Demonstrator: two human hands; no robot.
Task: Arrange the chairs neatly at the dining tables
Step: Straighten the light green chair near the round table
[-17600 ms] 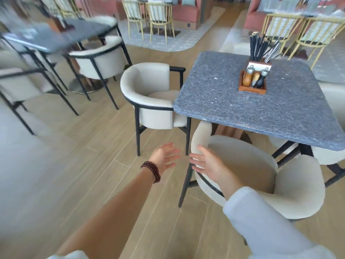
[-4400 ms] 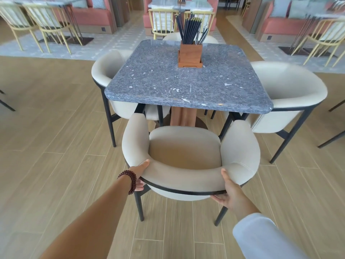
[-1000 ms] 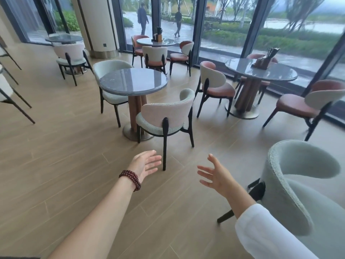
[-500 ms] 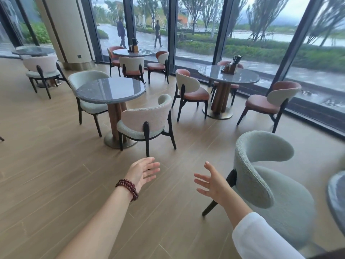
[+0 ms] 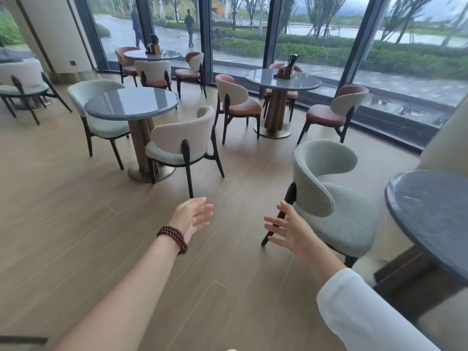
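Holding both arms out above the floor (image 5: 76,224), we have the left hand (image 5: 192,216) and right hand (image 5: 288,231) apart, fingers spread, gripping nothing. A green chair (image 5: 329,198) stands just right of the right hand, its seat toward the dark table (image 5: 430,211) at the right edge. Beyond the left hand, a cream-backed chair (image 5: 182,138) sits at a round table (image 5: 131,102).
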